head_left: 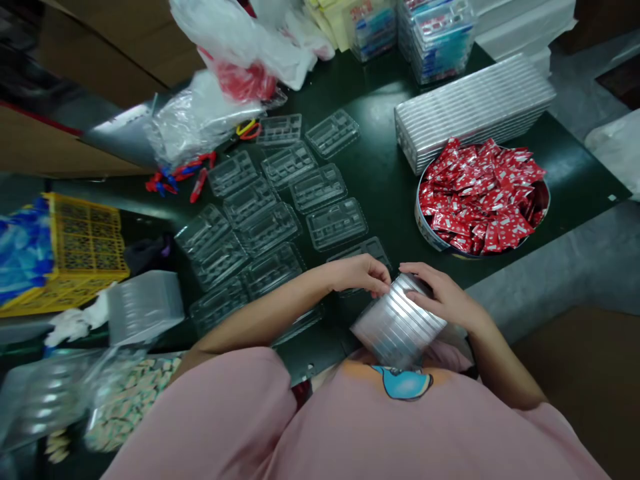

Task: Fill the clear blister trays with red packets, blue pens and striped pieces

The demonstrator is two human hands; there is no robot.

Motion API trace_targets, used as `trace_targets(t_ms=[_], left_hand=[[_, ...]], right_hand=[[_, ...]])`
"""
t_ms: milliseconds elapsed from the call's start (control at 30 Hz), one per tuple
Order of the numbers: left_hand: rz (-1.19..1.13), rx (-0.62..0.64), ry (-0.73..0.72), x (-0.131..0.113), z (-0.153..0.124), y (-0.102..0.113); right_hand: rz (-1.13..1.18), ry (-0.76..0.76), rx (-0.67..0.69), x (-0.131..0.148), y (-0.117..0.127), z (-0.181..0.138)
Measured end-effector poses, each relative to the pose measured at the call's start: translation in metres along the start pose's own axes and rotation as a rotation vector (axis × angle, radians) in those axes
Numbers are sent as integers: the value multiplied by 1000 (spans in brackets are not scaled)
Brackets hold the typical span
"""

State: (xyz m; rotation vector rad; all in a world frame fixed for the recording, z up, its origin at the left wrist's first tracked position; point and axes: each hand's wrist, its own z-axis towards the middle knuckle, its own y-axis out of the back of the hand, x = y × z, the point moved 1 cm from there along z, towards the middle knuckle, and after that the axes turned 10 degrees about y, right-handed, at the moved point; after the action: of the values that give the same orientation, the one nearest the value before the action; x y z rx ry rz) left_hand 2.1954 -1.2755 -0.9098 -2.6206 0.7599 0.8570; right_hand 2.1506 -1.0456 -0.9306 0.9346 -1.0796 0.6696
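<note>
Head | left hand (363, 273), right hand (445, 297): grip closed on tray stack (397, 327) | seemingly clear plastic

A bare strip of counter (385, 173) is running from the near edge toward the back, leaving room for a hand to pass. Spread-out clear trays (280, 200) are bordering it on the left, covering that side with only thin gaps between them. A bowl of red packets (483, 197) is bordering it on the right. Just behind the bowl, a long stack of trays (475, 110) is blocking the right rear. Plastic bags (210, 113) are crowding the back left, and a yellow basket (85, 243) is closing off the far left. At the near edge, the left hand (360, 273) and right hand (445, 297) are gripping a bundle of trays (397, 323), filling the space there.
</note>
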Motion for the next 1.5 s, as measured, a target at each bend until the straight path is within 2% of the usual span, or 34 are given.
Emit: trace_targets(t_ms=[200,333,467,600,667,733,800,867,933,1033,1133,1200,1300,1400,1433,1500], left_hand=[[-262,55,100,13,8,-1],[-342,61,101,16,8,-5],[-381,-18,35,16,5,-10],[-486,-173,-4,13,-11,-5],[-511,-256,-28,8,-27,6],[-490,-355,-88,-3,-44,27],[-441,-497,-183,-19,-54,57],[-401,-674,-270,-38,-52,95],[-369,-801,-265,-56,-36,133],[-307,-832,-133,-79,2,182],[-268,-814,-48,-93,41,216],[-185,-863,-1,-98,60,233],[-6,-1048,17,-99,77,248],[311,-1283,-5,-93,86,239],[459,-1319,-11,-90,89,230],[741,-1258,-17,-82,92,207]], right_hand=[[8,3,4,-1,-2,-2],[-5,25,12,-1,-2,-3],[-17,47,32,-1,-2,-5],[-16,45,14,-2,-3,-9],[-14,44,11,-1,-3,-11],[-8,40,13,-1,-3,-12],[-5,32,21,1,-2,-12],[-4,21,27,1,-2,-11],[0,16,31,1,-3,-10],[19,10,34,1,-3,-9],[24,-20,35,0,-2,-9],[19,-35,34,-1,-1,-9],[20,-44,22,-2,1,-9],[24,-56,11,-2,3,-9],[24,-59,10,-3,3,-9],[27,-58,12,-3,4,-9]])
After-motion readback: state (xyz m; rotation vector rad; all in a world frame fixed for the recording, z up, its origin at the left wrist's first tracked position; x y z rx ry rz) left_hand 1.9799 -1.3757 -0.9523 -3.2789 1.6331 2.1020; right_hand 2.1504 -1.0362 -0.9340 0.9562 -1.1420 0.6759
